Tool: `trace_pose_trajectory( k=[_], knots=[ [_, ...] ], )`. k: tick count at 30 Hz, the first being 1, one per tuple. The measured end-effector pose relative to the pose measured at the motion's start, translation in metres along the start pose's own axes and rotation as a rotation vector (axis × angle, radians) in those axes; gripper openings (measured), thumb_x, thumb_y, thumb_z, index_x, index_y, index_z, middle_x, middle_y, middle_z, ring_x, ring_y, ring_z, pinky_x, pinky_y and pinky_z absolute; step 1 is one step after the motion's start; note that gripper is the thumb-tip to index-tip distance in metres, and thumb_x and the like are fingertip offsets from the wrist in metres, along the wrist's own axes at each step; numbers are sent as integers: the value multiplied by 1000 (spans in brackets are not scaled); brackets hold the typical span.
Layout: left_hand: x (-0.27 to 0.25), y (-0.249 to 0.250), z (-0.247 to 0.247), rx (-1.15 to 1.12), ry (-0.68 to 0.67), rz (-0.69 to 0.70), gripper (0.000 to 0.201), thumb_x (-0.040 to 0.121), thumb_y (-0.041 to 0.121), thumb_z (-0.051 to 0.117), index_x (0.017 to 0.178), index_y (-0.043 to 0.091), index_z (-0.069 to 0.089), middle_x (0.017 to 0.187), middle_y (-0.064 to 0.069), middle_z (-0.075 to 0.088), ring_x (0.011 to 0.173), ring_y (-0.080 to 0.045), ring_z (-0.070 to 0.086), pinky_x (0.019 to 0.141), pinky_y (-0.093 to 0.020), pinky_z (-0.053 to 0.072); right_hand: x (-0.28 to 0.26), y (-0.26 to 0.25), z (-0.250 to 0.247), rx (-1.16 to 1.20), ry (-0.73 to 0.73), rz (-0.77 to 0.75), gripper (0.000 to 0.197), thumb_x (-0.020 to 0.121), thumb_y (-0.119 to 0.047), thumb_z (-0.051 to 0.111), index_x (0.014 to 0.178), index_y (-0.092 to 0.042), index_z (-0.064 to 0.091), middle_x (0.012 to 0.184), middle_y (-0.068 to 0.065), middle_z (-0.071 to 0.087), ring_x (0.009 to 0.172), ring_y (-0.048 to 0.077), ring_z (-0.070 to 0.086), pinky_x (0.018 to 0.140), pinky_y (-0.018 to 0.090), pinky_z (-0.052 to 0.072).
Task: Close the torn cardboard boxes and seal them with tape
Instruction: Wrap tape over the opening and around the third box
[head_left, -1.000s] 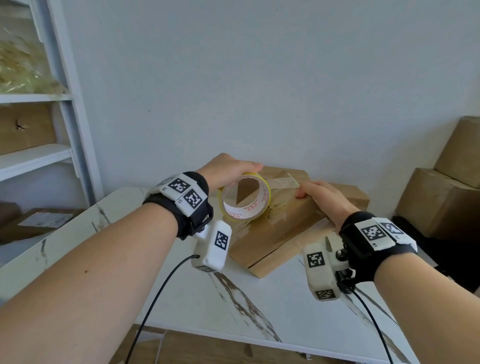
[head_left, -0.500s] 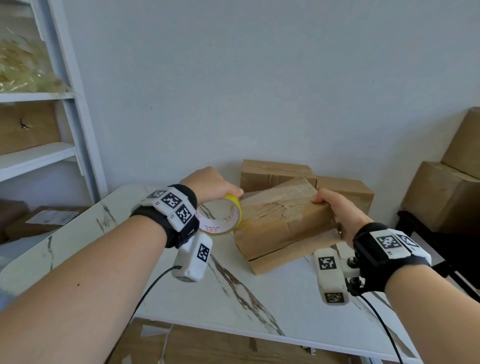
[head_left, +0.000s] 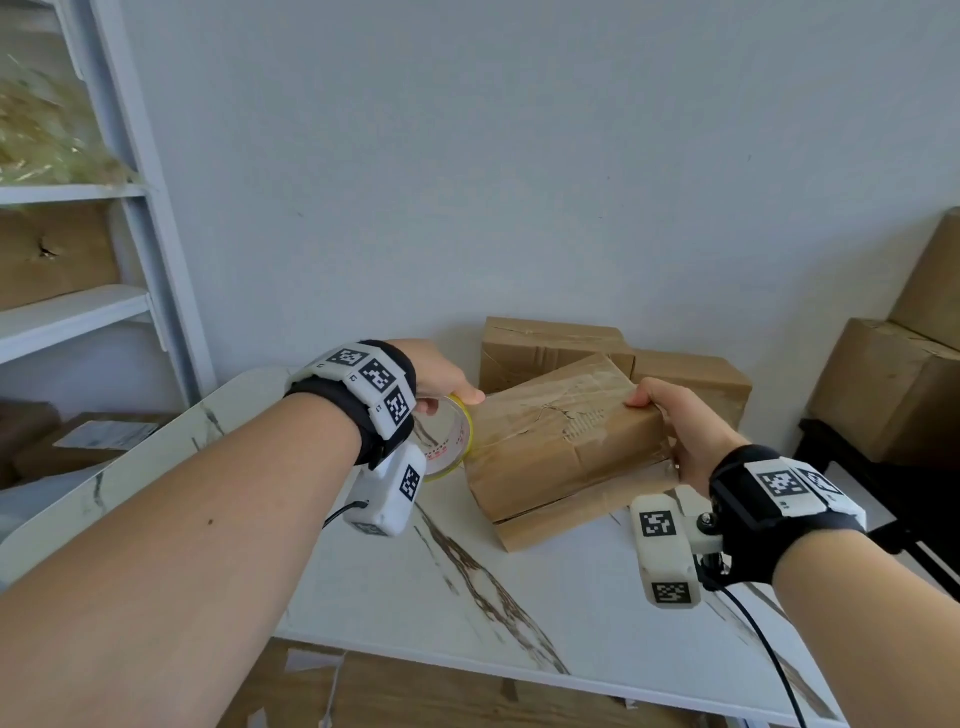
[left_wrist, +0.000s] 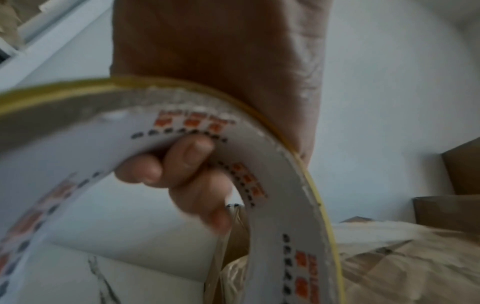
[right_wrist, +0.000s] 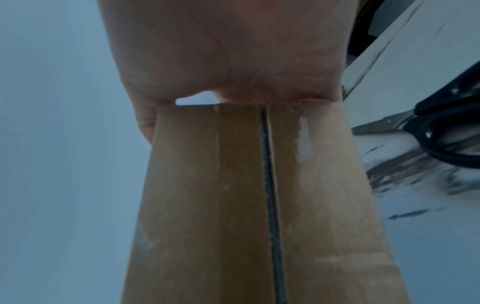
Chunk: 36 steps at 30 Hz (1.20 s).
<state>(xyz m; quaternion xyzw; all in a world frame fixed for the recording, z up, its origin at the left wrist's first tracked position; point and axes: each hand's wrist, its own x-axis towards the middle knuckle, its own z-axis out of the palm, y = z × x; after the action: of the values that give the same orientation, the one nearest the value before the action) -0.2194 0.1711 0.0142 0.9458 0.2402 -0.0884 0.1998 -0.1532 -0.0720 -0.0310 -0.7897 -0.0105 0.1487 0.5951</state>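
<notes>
A crumpled brown cardboard box (head_left: 561, 441) stands tilted on the marble table (head_left: 519, 613), raised over a flat piece of cardboard (head_left: 566, 517). My right hand (head_left: 670, 426) grips the box's right end, fingers over its top edge. In the right wrist view the box (right_wrist: 233, 205) shows a dark seam between two flaps. My left hand (head_left: 441, 382) holds a roll of clear tape (head_left: 449, 439) with a yellow rim against the box's left end. In the left wrist view my fingers (left_wrist: 187, 164) curl through the roll (left_wrist: 272, 185), and a strip of tape runs down to the box (left_wrist: 389, 263).
Two more brown boxes (head_left: 550, 345) (head_left: 691, 382) lie against the wall behind. Black scissors (right_wrist: 446, 135) rest on the table to the right. A white shelf unit (head_left: 78, 312) stands at the left, and large cartons (head_left: 893, 395) are stacked at the right.
The box has tipped up from lying flat and turned a new face toward me. The tape roll went from the box's top down to its left end. My right hand shifted to the right end.
</notes>
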Motion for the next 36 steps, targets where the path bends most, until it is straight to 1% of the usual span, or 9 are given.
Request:
trace_pose_trajectory(
  k=[4, 7, 9, 11, 13, 15, 23, 32, 36],
  knots=[
    [-1, 9, 0, 5, -80, 8, 45, 85, 56, 57, 83, 12, 57, 67, -3, 69, 68, -17, 58, 66, -28, 42, 2, 5, -4, 47, 13, 49, 35, 60, -33, 61, 89, -14, 57, 91, 9, 57, 83, 27, 53, 78, 39, 41],
    [-4, 21, 2, -26, -79, 93, 38, 88, 48, 58, 77, 12, 58, 74, -3, 71, 49, -13, 50, 61, -26, 41, 2, -2, -2, -103, 79, 32, 4, 80, -15, 51, 81, -11, 51, 94, 10, 52, 74, 24, 47, 68, 29, 36],
    [-6, 28, 3, -28, -32, 139, 34, 86, 39, 62, 64, 13, 59, 64, -1, 68, 32, -11, 41, 49, -22, 35, 5, -7, 3, -373, 136, -109, 24, 87, -5, 43, 106, -12, 57, 114, 14, 57, 84, 25, 52, 65, 27, 38],
    [-10, 33, 4, -9, 2, 154, 34, 81, 30, 60, 52, 14, 55, 48, 4, 58, 26, -10, 33, 45, -19, 30, 5, -9, 10, -619, 133, -268, 50, 93, -9, 41, 141, -22, 39, 139, 10, 49, 113, 28, 53, 82, 30, 45],
    [-13, 34, 2, -19, -5, 154, 32, 78, 25, 56, 48, 13, 52, 43, 4, 50, 30, -11, 29, 44, -18, 27, 4, -7, 16, -813, 70, -376, 55, 96, -10, 37, 149, -24, 28, 152, 5, 34, 135, 25, 38, 106, 34, 35],
    [-14, 32, 0, -52, -22, 164, 30, 76, 25, 55, 49, 13, 51, 45, 1, 45, 35, -14, 30, 44, -19, 27, 4, -4, 17, -882, 44, -372, 54, 97, -6, 32, 148, -21, 30, 156, 2, 25, 142, 22, 27, 114, 32, 23],
    [-17, 28, -13, 70, 78, 140, 42, 83, 44, 65, 60, 12, 52, 61, 0, 51, 55, -13, 46, 58, -26, 36, 8, 5, 20, -868, 8, -320, 49, 98, -9, 28, 146, -20, 35, 151, 4, 37, 135, 26, 38, 109, 32, 30],
    [-16, 19, -13, 258, -33, 30, 45, 84, 46, 65, 65, 8, 51, 61, -2, 49, 50, -14, 44, 50, -23, 35, 9, 5, 22, -878, 19, -279, 52, 96, -12, 27, 144, -31, 37, 141, 8, 48, 107, 27, 56, 90, 34, 48],
    [-11, 10, 0, 215, -103, 15, 37, 88, 46, 60, 98, 10, 61, 65, -1, 48, 53, -11, 42, 49, -21, 34, 12, 9, 19, -800, 27, -282, 54, 94, -14, 29, 141, -37, 40, 141, 2, 49, 91, 19, 56, 75, 26, 48]
  ],
)
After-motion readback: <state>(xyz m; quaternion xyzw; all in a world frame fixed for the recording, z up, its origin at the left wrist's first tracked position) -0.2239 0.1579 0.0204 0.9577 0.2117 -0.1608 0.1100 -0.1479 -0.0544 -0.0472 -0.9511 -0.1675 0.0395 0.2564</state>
